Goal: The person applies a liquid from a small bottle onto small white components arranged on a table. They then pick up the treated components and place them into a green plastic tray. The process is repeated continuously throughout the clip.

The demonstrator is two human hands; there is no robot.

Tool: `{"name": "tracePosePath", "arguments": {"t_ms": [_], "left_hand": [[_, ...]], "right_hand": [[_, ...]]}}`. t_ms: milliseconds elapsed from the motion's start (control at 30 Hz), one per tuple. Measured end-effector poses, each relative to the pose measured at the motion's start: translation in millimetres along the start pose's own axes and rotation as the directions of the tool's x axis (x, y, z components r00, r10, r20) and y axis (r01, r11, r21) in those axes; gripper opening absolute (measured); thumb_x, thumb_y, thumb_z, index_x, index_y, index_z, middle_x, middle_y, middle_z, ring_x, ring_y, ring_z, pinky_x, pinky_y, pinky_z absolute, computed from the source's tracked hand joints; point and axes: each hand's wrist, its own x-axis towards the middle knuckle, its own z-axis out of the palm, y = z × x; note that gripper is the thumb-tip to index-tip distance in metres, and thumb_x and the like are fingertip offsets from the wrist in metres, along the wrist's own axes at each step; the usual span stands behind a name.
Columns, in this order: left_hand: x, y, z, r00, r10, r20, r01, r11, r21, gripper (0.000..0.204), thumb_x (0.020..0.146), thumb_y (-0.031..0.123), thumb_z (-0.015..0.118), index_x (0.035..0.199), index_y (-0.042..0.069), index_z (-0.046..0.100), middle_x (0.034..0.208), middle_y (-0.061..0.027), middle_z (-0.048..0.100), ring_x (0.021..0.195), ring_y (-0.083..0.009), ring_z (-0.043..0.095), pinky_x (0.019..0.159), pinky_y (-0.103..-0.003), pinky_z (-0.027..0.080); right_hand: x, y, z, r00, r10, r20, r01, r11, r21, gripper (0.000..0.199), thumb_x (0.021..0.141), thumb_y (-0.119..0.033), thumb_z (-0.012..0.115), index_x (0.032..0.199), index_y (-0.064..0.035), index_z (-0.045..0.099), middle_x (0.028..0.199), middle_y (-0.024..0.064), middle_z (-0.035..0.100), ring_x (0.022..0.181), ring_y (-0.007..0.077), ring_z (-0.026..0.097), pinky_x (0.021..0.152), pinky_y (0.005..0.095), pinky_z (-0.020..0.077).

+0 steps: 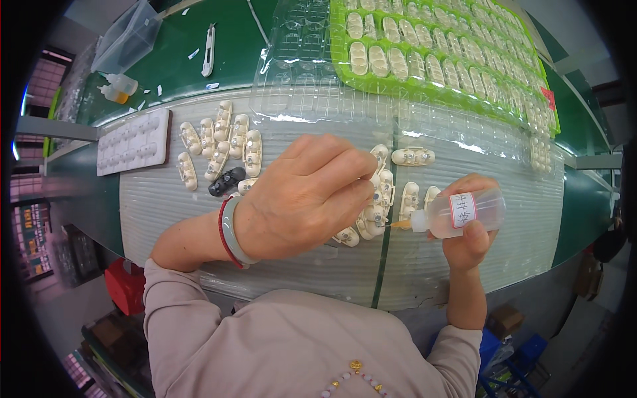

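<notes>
My left hand (312, 196) is closed, its fingers curled over a small white oval plastic part (379, 199); its fingertips are partly hidden. In my right hand (468, 245) lies a clear squeeze bottle (494, 209) with a paper label, tipped on its side. Its thin amber dispensing tip (401, 225) points left, and the needle end is close to the white part; whether they touch I cannot tell. Similar white parts lie around my hands, among them a crosswise one (413, 156) beyond the bottle. Left of my wrist is a cluster of white parts (217, 159) beside a black part (227, 182).
A green tray (371, 81) full of white parts stands at the far right, with clear plastic blister trays (292, 96) beside it. At the left are a white holder block (133, 142), small bottles (121, 86), a clear bin (129, 36) and a utility knife (210, 50).
</notes>
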Motion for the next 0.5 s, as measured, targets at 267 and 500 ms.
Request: {"name": "tracePosePath", "arguments": {"t_ms": [267,500], "left_hand": [[0,-1,2,0.999,-0.001,-0.041,0.001,1.000,-0.001,0.022,0.058,0.000,0.070,0.078,0.005,0.060,0.090,-0.0045,0.054,0.080,-0.0214,0.052,0.066,-0.030,0.043],[3,-12,-17,0.999,-0.053,0.007,0.053,0.997,0.061,0.019,0.064,0.005,0.069,0.081,0.006,0.060,0.092,-0.0038,0.051,0.081,-0.0210,0.052,0.070,-0.030,0.042]], "right_hand": [[1,2,0,1.000,0.000,-0.020,0.000,1.000,0.000,0.048,0.075,-0.038,0.061,0.099,0.0015,0.045,0.086,0.0133,0.050,0.058,0.0168,0.057,0.034,0.0260,0.0470],[3,-9,11,0.958,0.158,-0.239,-0.101,0.967,0.233,0.040,0.077,-0.034,0.055,0.097,0.0004,0.046,0.081,0.0117,0.054,0.053,0.0145,0.054,0.034,0.0259,0.0448]]}}
